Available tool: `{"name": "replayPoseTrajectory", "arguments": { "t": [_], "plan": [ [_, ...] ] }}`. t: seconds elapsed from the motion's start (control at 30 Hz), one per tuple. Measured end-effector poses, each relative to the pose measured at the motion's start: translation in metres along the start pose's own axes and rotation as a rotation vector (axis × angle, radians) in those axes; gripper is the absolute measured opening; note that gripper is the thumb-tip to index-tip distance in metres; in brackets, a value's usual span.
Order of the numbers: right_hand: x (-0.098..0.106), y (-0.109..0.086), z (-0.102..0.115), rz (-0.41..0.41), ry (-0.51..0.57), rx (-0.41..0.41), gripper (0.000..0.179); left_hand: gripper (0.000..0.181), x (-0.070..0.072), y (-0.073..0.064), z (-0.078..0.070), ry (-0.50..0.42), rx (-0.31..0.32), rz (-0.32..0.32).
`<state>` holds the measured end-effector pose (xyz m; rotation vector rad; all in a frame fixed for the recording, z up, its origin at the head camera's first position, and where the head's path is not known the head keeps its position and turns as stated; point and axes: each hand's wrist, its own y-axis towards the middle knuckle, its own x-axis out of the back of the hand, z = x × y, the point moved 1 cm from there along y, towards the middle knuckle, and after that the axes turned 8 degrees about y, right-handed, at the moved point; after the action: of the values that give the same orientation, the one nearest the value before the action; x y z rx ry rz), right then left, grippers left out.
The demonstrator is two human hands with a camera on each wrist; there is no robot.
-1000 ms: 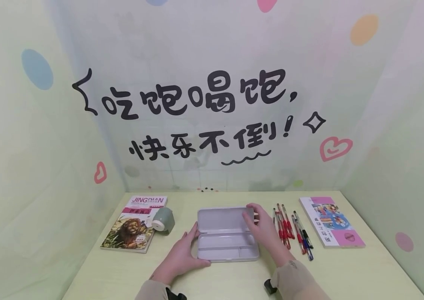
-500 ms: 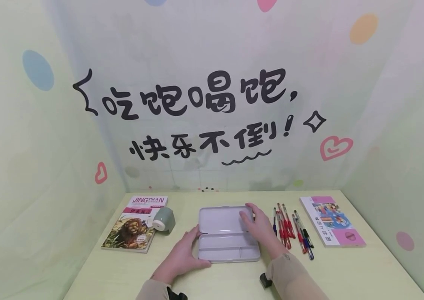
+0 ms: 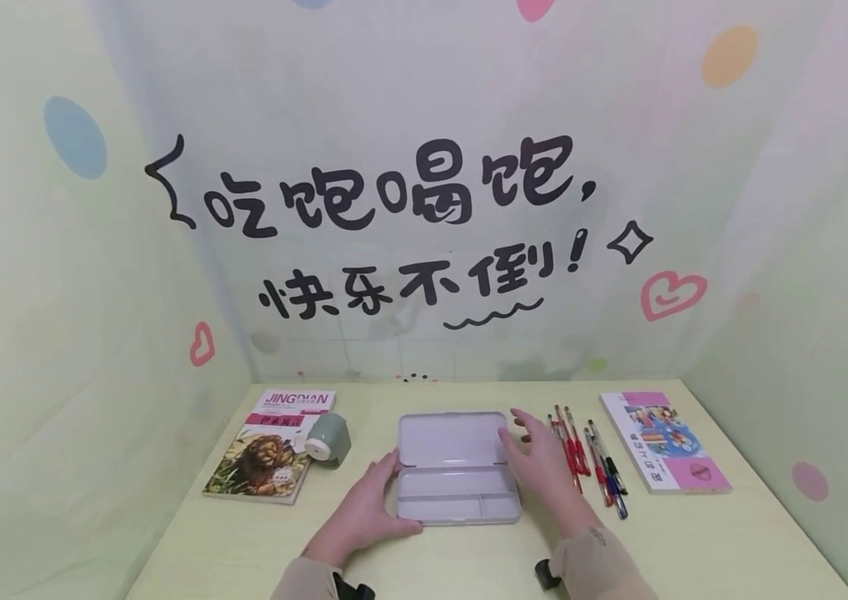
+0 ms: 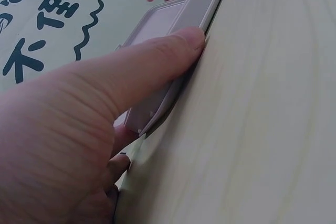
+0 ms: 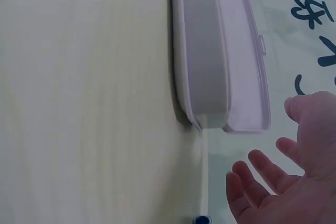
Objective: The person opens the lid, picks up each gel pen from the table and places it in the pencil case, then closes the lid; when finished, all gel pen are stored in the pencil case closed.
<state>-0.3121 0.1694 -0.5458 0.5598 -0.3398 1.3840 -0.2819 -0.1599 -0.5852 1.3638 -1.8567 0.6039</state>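
A pale lilac pencil case (image 3: 435, 482) lies open on the table, its lid (image 3: 450, 437) folded back toward the wall and its compartments bare. At the case's left end, my left hand (image 3: 360, 510) grips it. The left wrist view shows the left thumb (image 4: 178, 48) along the front edge, with the other fingers round the end. My right hand (image 3: 547, 475) hovers just off the right side of the lid. In the right wrist view its fingers (image 5: 268, 169) are spread, loosely bent and apart from the case.
Several red, blue and black pens (image 3: 572, 454) lie right of the right hand. A pink-and-white book (image 3: 664, 446) is farther right. On the left are a lion-cover book (image 3: 262, 458) and a grey-green object with a white round end (image 3: 330, 437), kind unclear. Fabric walls surround the table.
My right hand has let go of the lid's right edge and shifted slightly right, toward the pens. The left hand and the pencil case have stayed almost still.
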Motion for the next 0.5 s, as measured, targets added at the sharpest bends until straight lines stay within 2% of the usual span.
{"name": "replayPoseTrajectory", "arguments": {
  "t": [0.2,0.5],
  "plan": [
    [0.030,-0.017,-0.018,-0.087,-0.164,0.045,0.056,0.138,0.000,0.000,-0.004,0.003,0.003,-0.008],
    [0.086,-0.041,-0.041,-0.087,-0.334,-0.140,0.062,0.138,0.003,0.000,-0.003,0.009,-0.019,-0.010]
  ]
}}
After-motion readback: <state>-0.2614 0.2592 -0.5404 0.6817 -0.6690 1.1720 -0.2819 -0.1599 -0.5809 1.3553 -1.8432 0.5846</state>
